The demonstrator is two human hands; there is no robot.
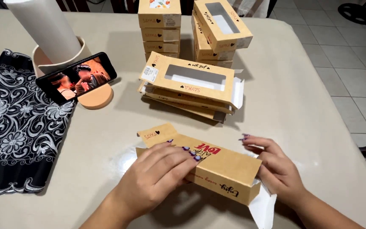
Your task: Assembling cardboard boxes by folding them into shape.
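Held box: a long kraft cardboard box (217,169) is gripped from both ends, low on the beige table (301,106), its end flap open on the right.
Left hand: the left hand (153,178) is laid over the box's top and near side, fingers curled onto it.
Right hand: the right hand (276,169) is closed around the box's right end, beside the white inner flap (264,210).
Beyond the grip: a pile of flat window boxes (191,87) is seen, with two taller box stacks (191,32) farther off.
Left of the grip: a phone (77,77) is propped on a round holder (96,98); a black lace cloth (15,127) is spread at the table edge.
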